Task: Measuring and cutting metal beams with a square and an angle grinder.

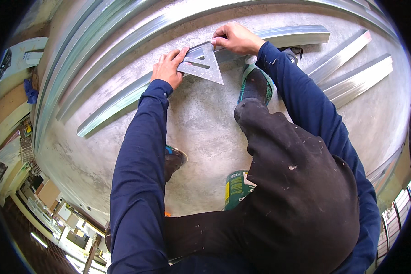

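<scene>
A silver triangular speed square lies across a long galvanized metal stud on the floor ahead of me. My left hand grips the square's left side, fingers over its edge and against the stud; its thumb is mostly hidden. At the square's upper right corner, my right hand is closed in a pinch. Whatever sits between those fingertips is too small to make out. My right foot, in a green-strapped sandal, is beside the stud, just right of the square.
Two shorter metal pieces lie to the right. Long metal studs run along the far and left sides. A green can stands by my leg. My left foot rests on the concrete floor. Shelves and boards fill the lower left.
</scene>
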The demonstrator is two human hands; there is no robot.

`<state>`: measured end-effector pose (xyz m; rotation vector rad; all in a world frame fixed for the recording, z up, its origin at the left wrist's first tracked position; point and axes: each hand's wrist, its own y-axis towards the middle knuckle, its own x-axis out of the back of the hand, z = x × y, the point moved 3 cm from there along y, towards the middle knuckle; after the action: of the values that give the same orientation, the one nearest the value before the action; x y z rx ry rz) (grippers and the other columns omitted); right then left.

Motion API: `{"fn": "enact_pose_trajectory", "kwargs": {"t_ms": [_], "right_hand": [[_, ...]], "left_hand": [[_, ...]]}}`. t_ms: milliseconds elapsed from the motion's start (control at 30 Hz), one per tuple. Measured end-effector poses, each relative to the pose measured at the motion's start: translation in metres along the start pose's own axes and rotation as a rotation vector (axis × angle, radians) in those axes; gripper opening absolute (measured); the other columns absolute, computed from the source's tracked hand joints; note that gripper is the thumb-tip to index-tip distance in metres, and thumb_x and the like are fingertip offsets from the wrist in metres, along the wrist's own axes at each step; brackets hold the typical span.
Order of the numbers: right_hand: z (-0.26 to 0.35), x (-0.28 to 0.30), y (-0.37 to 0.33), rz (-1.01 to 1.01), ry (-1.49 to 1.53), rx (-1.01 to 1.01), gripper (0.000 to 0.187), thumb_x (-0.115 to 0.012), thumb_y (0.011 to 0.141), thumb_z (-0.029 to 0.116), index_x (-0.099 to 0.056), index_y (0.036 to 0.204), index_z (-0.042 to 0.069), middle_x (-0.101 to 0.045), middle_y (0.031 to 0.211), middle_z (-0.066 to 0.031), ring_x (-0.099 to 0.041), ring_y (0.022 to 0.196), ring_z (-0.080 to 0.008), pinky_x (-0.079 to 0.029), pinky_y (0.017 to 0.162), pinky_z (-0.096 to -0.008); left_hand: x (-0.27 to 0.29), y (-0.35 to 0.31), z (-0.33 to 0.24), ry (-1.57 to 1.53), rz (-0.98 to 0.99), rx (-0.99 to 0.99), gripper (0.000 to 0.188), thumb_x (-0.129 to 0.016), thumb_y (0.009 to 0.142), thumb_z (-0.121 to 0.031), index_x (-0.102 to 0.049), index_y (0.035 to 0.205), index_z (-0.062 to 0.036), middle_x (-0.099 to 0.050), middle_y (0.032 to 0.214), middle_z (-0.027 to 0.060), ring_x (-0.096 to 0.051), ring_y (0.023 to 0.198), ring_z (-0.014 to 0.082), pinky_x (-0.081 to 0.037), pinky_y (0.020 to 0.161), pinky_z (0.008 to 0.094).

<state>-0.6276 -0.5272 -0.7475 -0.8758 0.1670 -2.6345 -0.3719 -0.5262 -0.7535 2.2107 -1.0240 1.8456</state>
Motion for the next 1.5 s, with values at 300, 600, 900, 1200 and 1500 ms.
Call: {"fn": "enact_pose_trajectory", "kwargs": {"t_ms": [300,600,900,1200,1500], "right_hand": [[0.002,-0.011,0.007,-0.168,-0.096,-0.063,0.028,-0.069,0.089,0.03,-0.077,0.098,0.005,-0.072,0.088,-0.021,-0.07,0.082,-0.0364,-0.055,0.08,-0.0417],[-0.002,-0.006,0.003,-0.219,-0.057,-0.152,0.03,-0.067,0.091,0.032,-0.077,0.1,0.006,-0.073,0.089,-0.0202,-0.071,0.082,-0.0359,-0.055,0.08,-0.0416],[-0.001,-0.003,0.002,-0.112,-0.025,-0.061,0.031,-0.065,0.091,0.033,-0.077,0.096,0.004,-0.072,0.087,-0.0211,-0.07,0.08,-0.0355,-0.054,0.077,-0.0422],[0.001,-0.011,0.004,-0.142,-0.093,-0.042,0.028,-0.067,0.09,0.031,-0.077,0.097,0.006,-0.072,0.087,-0.0199,-0.07,0.081,-0.0373,-0.054,0.078,-0.0437],[0.004,-0.02,0.002,-0.268,-0.209,-0.049,0.026,-0.067,0.089,0.032,-0.078,0.096,0.009,-0.072,0.086,-0.0183,-0.069,0.082,-0.0376,-0.055,0.078,-0.0442]], "left_hand": [[0.002,-0.002,-0.002,0.026,-0.009,0.0,0.062,-0.061,0.093,-0.023,-0.042,0.151,-0.0366,-0.053,0.14,0.0032,-0.052,0.125,0.0285,-0.043,0.101,0.047],[0.001,0.0,0.001,0.017,0.006,0.014,0.071,-0.061,0.087,-0.013,-0.042,0.151,-0.0366,-0.052,0.141,0.0033,-0.051,0.126,0.0288,-0.043,0.102,0.0466],[0.0,0.0,0.003,-0.002,0.015,0.009,0.075,-0.062,0.083,-0.01,-0.042,0.15,-0.0367,-0.051,0.143,0.0021,-0.05,0.128,0.0275,-0.043,0.102,0.0503],[0.003,-0.003,-0.002,0.056,-0.003,-0.004,0.065,-0.061,0.092,-0.019,-0.041,0.151,-0.0371,-0.053,0.141,0.0056,-0.053,0.124,0.0298,-0.046,0.1,0.0456],[0.001,-0.001,0.0,0.016,0.007,0.014,0.071,-0.062,0.085,-0.015,-0.043,0.15,-0.0379,-0.053,0.141,0.0006,-0.052,0.124,0.0268,-0.043,0.101,0.047]]}}
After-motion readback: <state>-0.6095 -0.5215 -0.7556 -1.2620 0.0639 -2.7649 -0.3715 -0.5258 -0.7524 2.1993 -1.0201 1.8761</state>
